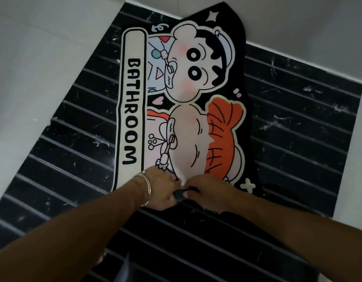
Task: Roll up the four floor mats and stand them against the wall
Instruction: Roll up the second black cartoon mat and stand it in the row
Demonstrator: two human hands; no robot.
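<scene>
On the black floor (298, 123) with thin pale stripes, one floor mat (222, 64) lies flat, printed side up. The mat is black, with a cartoon child printed twice and a cream band along its left side lettered BATHROOM.

Position of the mat:
- Its long axis runs away from the person.
- Its far end reaches the edge of the black floor and slightly overlaps the pale surface (44, 58) beyond it.
- That pale surface also borders the black floor left and right of the mat.

State of the hands:
- Both hands meet at the near edge of the mat, close together and almost touching.
- The left hand (161, 188) has its fingers curled and grips the near edge.
- The right hand (208, 195), just beside it, also has its fingers curled on that edge.
- Between the two hands a short dark piece of the mat's edge (182, 193) is lifted and turned back off the floor. The rest of the mat is unrolled.

Two thin metal bangles (146, 188) sit on the left wrist, at the near left corner of the mat. Both forearms reach in from the near side of the mat.
</scene>
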